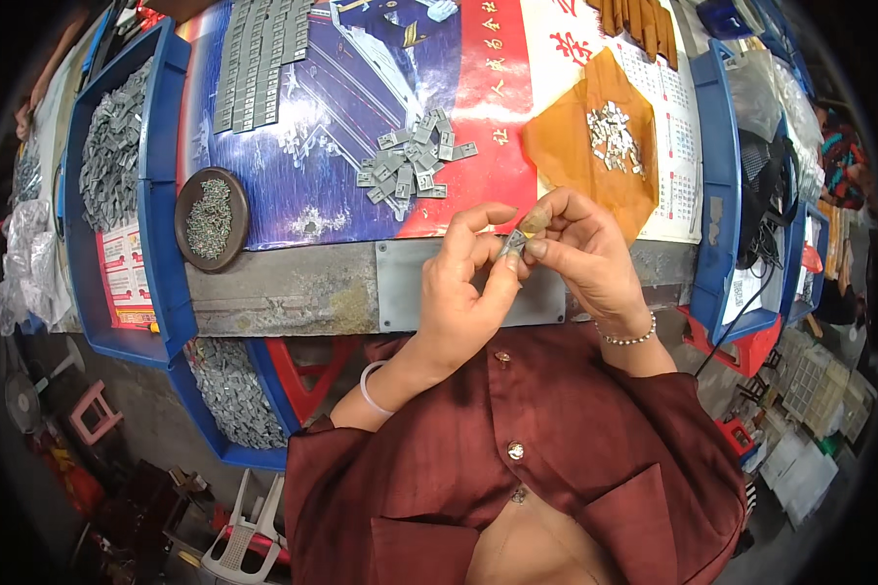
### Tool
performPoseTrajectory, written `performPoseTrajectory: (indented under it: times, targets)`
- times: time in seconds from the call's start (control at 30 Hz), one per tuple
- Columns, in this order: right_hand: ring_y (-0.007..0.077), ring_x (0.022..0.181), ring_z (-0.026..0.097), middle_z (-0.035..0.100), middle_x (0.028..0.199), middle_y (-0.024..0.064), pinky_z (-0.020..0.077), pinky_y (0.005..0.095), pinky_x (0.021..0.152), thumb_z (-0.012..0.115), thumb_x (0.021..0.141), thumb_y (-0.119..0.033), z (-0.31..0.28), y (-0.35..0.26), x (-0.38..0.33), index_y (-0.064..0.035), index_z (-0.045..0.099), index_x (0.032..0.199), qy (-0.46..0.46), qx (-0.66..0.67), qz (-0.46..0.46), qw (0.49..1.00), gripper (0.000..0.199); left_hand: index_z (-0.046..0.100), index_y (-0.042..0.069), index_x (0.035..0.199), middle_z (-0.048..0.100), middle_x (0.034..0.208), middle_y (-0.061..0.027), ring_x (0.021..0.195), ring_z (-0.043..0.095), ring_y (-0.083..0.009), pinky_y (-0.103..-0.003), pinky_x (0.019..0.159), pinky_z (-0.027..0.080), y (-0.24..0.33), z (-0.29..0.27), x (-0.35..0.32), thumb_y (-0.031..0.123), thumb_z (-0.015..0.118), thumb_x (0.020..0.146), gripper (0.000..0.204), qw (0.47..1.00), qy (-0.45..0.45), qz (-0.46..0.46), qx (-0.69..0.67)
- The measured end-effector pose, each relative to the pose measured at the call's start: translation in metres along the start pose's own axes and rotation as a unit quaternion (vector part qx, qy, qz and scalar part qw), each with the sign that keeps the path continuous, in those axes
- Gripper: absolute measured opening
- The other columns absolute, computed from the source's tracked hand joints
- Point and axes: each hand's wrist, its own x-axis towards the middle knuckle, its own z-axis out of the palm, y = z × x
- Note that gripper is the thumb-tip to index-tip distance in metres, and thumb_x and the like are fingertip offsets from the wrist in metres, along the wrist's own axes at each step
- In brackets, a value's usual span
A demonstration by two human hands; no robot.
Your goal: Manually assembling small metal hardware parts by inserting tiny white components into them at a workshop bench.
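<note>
Close above the table's front edge, my left hand [463,288] pinches a small grey rectangular part [512,243] between thumb and fingers. My right hand [590,255] meets it there, thumb and index finger pressed together at the part's end. A brownish covering shows on that index fingertip. Whatever the right fingers hold is too small to make out. Beyond my hands lies a loose pile of similar grey parts [415,161]. To its right, small white pieces [613,136] rest on a sheet of brown paper [556,127].
At left, a round dark dish [187,239] holds tiny metal pieces. Grey parts stand in neat rows [263,58] at the back. Blue bins [164,195] flank the table; another bin of grey parts [239,400] sits lower left. A metal plate [400,283] lies under my hands.
</note>
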Motion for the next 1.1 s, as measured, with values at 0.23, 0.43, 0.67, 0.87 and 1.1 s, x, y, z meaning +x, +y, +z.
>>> performPoseTrajectory:
  times: [0.23,0.43,0.67,0.87,1.1]
  targets:
    - [0.0079,0.084,0.056,0.056,0.093,0.0033,0.0477,0.0225,0.073,0.055,0.087,0.004,0.007,0.005,-0.002,0.0000,0.053,0.101,0.031,-0.082,-0.040,0.995,0.015,0.039,-0.002,0.127,0.062,0.078,-0.0054,0.072,0.057,-0.0074,-0.021,0.066,0.047,-0.003,-0.001,0.001,0.000,0.047,0.092,0.036,1.000,0.005,0.007,0.022]
    - [0.0062,0.082,0.052,0.052,0.092,0.0016,0.0453,0.0211,0.072,0.053,0.086,0.004,0.015,0.011,0.000,-0.0010,0.051,0.102,0.063,-0.141,-0.067,0.986,0.017,0.046,-0.001,0.121,0.057,0.062,-0.0064,0.057,0.055,-0.0099,-0.026,0.056,0.044,-0.009,0.001,0.002,-0.002,0.052,0.085,0.037,0.997,0.036,0.026,0.067]
    - [0.0077,0.084,0.052,0.053,0.093,0.0025,0.0459,0.0226,0.073,0.051,0.085,0.006,0.007,0.014,0.002,-0.0006,0.050,0.103,0.029,-0.097,-0.059,0.993,0.019,0.041,-0.003,0.125,0.060,0.071,-0.0041,0.066,0.056,-0.0083,-0.021,0.063,0.046,-0.003,-0.003,0.002,-0.002,0.046,0.090,0.036,0.998,0.027,0.018,0.063]
    - [0.0084,0.086,0.053,0.054,0.094,0.0033,0.0473,0.0250,0.075,0.052,0.086,0.005,0.010,0.014,0.002,-0.0006,0.050,0.104,0.035,-0.081,-0.055,0.995,0.019,0.040,-0.003,0.126,0.060,0.071,-0.0050,0.067,0.056,-0.0083,-0.022,0.064,0.047,-0.003,-0.005,0.001,-0.003,0.046,0.089,0.037,0.997,0.018,0.024,0.066]
    - [0.0089,0.083,0.054,0.055,0.094,0.0036,0.0473,0.0250,0.074,0.054,0.086,0.004,0.013,0.016,0.003,-0.0012,0.051,0.103,0.043,-0.042,-0.068,0.996,0.019,0.041,-0.002,0.125,0.061,0.072,-0.0051,0.066,0.057,-0.0084,-0.022,0.063,0.047,-0.003,-0.003,0.001,-0.003,0.046,0.089,0.036,0.998,0.029,0.032,0.053]
